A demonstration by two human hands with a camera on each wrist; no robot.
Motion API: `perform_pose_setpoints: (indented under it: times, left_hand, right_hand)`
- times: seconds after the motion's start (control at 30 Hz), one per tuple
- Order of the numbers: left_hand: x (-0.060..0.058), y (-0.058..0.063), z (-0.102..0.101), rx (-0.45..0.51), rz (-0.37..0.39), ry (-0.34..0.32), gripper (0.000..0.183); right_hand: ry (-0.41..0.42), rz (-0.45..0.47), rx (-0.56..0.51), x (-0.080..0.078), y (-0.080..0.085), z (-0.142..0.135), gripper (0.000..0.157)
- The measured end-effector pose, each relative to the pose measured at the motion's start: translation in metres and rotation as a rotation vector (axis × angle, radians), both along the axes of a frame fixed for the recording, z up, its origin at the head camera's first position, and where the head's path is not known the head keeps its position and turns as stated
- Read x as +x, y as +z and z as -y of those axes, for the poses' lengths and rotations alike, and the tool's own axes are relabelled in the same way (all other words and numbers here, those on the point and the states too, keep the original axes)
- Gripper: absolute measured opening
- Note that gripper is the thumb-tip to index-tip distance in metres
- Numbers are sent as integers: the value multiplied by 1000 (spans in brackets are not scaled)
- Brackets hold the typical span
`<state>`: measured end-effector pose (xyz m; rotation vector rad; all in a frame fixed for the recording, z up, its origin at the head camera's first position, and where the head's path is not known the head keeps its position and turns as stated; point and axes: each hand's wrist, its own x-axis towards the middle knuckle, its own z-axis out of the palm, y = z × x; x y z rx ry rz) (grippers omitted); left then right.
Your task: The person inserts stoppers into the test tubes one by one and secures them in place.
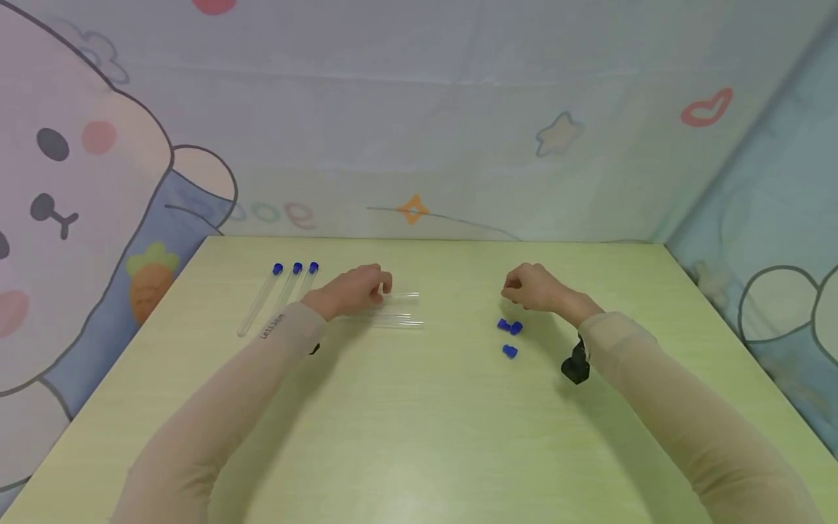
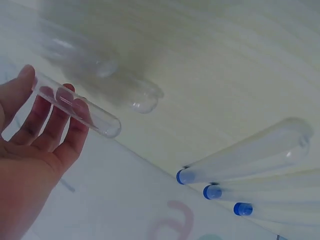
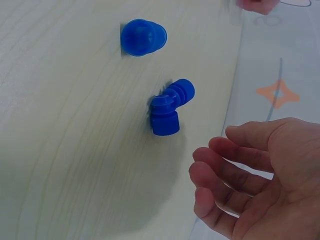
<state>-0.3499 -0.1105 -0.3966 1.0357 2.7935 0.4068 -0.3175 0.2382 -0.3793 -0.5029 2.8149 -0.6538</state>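
A clear test tube (image 2: 104, 124) with a rounded end is held between the thumb and fingers of my left hand (image 1: 356, 287). Two more uncapped tubes (image 1: 399, 324) lie on the table just below that hand. To the right, my right hand (image 1: 533, 286) hovers with its fingers (image 3: 225, 175) loosely bent and nothing in them. Closest to it are two blue stoppers (image 3: 165, 122) lying against each other. A third blue stopper (image 1: 510, 351) sits a little nearer the front, apart from that pair.
Three test tubes with blue stoppers (image 1: 260, 300) lie side by side at the left of the pale wooden table (image 1: 419, 429). Behind the table's far edge hangs a printed cloth (image 1: 419, 131). Black wrist gear (image 1: 576, 366) hangs under the right wrist.
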Motion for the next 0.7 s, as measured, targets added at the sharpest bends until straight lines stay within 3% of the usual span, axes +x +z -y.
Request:
perform_pose_setpoints:
  times: [0.1, 0.33, 0.7]
  left_hand:
    - [0, 7, 0, 24, -49, 44, 18]
    - [-1, 24, 4, 104, -212, 109, 44]
    - [-2, 25, 10, 99, -239, 128, 50]
  right_hand:
    - [2, 0, -13, 1, 0, 1, 21]
    - [46, 27, 6, 3, -1, 4, 17]
    - [99, 106, 127, 3, -7, 11, 18]
